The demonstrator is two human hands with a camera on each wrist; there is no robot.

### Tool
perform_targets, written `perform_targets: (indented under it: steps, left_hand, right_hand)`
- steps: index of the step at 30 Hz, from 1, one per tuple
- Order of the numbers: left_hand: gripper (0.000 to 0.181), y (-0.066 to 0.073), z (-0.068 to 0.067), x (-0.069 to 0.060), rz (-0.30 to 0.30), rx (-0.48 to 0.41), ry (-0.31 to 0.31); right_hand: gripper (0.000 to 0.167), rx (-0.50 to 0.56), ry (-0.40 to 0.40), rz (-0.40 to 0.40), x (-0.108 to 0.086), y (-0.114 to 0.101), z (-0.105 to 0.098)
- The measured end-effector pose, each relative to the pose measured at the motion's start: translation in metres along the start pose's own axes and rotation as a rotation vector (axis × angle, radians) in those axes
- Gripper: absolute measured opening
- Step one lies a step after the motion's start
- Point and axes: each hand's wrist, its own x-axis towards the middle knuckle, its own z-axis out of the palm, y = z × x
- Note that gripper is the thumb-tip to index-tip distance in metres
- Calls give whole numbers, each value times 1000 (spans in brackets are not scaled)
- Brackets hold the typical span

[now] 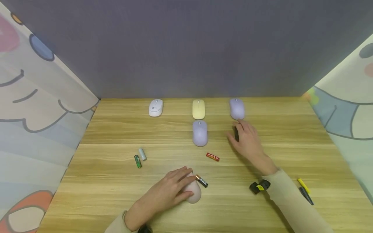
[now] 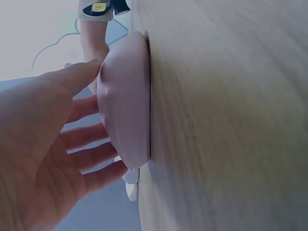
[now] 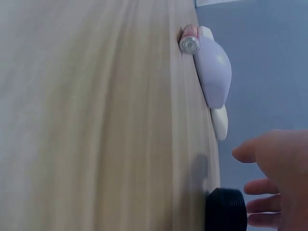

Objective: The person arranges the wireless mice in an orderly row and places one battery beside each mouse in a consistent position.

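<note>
A pale pink computer mouse (image 1: 194, 194) lies flat on the table near the front. My left hand (image 1: 172, 187) rests on it, thumb and fairly straight fingers touching its top and edge. A black battery (image 1: 201, 181) with a copper end lies just beside that mouse. Farther right, my right hand (image 1: 247, 139) is over a black object (image 1: 236, 134), partly hidden under the fingers. In the right wrist view this black object (image 3: 225, 211) has a ribbed side, and the thumb is apart from it. A lavender mouse (image 1: 237, 109) stands just beyond the right fingertips.
At the back are a white mouse (image 1: 155, 107) and a yellow mouse (image 1: 198, 109); another lavender mouse (image 1: 200, 133) lies nearer. A red battery (image 1: 213, 157), green battery (image 1: 138, 161) and pale battery (image 1: 142, 154) lie loose. A yellow stick (image 1: 303, 185) and dark tool (image 1: 306, 196) lie right.
</note>
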Motion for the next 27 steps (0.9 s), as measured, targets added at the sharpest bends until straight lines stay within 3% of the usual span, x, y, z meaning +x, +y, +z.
perform_targets:
  steps: [6,17,22,27]
  left_hand:
    - [41,-3,-1,-2,-78,12,-24]
    - [38,-8,-5,-6,-98,65,-25]
    - [46,-8,-7,-9,-126,108,7]
    - [58,-3,-7,-9,-217,157,58]
  right_hand:
    - [52,-5,-2,15,-9,10,1]
    - [53,-5,-34,35,-12,14,1]
    - [51,-1,-39,22,-12,15,0]
    - [50,6,-40,17,-12,16,-2]
